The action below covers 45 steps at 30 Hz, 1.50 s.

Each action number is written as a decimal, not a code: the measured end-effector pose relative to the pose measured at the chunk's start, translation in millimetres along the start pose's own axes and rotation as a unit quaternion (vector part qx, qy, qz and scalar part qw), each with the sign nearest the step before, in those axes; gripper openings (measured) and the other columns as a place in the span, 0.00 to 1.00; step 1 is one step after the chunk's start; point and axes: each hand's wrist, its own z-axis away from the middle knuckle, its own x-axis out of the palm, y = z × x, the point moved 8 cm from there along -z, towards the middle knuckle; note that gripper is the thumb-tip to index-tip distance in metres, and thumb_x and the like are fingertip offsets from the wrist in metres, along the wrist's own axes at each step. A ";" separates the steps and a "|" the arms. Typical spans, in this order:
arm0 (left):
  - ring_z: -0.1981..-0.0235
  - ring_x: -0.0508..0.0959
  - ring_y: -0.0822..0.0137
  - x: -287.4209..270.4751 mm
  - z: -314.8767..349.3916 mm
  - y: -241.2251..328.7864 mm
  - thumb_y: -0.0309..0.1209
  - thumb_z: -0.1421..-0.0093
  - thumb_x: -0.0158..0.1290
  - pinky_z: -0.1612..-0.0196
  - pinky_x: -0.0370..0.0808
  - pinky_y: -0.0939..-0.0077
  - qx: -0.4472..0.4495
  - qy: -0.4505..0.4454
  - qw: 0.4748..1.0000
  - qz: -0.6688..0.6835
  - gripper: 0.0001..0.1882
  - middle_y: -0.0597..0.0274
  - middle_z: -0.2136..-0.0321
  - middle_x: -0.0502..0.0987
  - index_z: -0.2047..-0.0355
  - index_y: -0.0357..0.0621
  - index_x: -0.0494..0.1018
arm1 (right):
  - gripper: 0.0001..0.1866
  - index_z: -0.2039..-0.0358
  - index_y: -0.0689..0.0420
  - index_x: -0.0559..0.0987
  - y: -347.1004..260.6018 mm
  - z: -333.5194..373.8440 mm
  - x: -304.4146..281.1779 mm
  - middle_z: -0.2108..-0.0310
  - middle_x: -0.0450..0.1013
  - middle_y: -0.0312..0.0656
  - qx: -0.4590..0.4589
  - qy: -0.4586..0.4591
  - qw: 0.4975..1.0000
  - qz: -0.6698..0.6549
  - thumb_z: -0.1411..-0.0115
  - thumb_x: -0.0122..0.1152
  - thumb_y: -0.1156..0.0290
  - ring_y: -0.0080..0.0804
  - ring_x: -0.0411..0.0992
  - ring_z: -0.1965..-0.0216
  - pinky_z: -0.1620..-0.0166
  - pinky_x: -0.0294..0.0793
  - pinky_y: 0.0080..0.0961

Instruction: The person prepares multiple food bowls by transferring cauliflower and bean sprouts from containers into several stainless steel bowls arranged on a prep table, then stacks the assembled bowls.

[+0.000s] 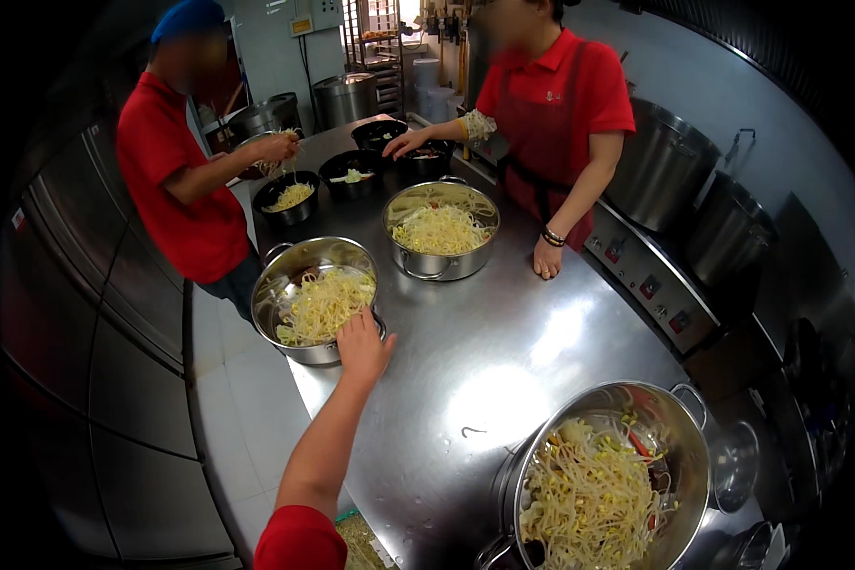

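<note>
My left hand reaches forward to a steel pot at the table's left edge. Its fingers hook over the near right rim, beside a side handle, with the thumb outside. Pale bean sprouts with yellow heads lie in that pot, close to my fingertips. My right hand is out of view. At the lower right, nearest me, stands a larger steel pot with bean sprouts and a few red pieces. Farther up the table is another steel pot of sprouts.
Black bowls stand together at the far end. At the left, a co-worker lifts sprouts over them. Across the table, another person reaches toward the bowls. Tall stockpots stand along the right wall. A clear bowl sits beside the large pot.
</note>
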 end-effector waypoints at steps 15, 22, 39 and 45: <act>0.54 0.67 0.51 -139.0 183.3 97.5 0.34 0.60 0.61 0.50 0.62 0.60 0.170 -0.244 0.923 0.246 0.37 0.47 0.58 0.68 0.48 0.38 0.61 | 0.11 0.69 0.59 0.72 -1.9 -32.6 49.0 0.70 0.70 0.50 -0.167 0.294 0.939 0.063 0.47 0.53 0.64 0.49 0.69 0.65 0.60 0.68 0.42; 0.50 0.66 0.50 -131.4 197.3 -38.7 0.41 0.53 0.61 0.46 0.61 0.61 -0.263 -0.042 0.911 0.314 0.43 0.44 0.49 0.61 0.42 0.37 0.52 | 0.13 0.68 0.53 0.74 20.5 -46.0 69.8 0.72 0.72 0.48 -0.105 0.318 0.940 0.066 0.46 0.49 0.58 0.48 0.71 0.69 0.65 0.69 0.45; 0.79 0.77 0.41 -31.8 260.3 -8.7 0.23 0.51 0.40 0.86 0.78 0.74 -0.561 -0.329 0.494 0.577 0.19 0.35 0.73 0.74 0.61 0.17 0.62 | 0.12 0.73 0.59 0.73 -21.2 -50.9 30.9 0.72 0.73 0.47 -0.118 0.239 0.962 0.059 0.50 0.53 0.62 0.47 0.72 0.68 0.65 0.72 0.42; 0.80 0.77 0.42 -59.0 255.4 -36.8 0.22 0.53 0.41 0.88 0.77 0.76 -0.569 -0.262 0.526 0.576 0.23 0.33 0.70 0.74 0.57 0.18 0.61 | 0.15 0.65 0.58 0.74 -33.6 -24.1 95.1 0.64 0.71 0.50 -0.124 0.016 0.988 0.086 0.47 0.53 0.60 0.47 0.71 0.63 0.60 0.72 0.40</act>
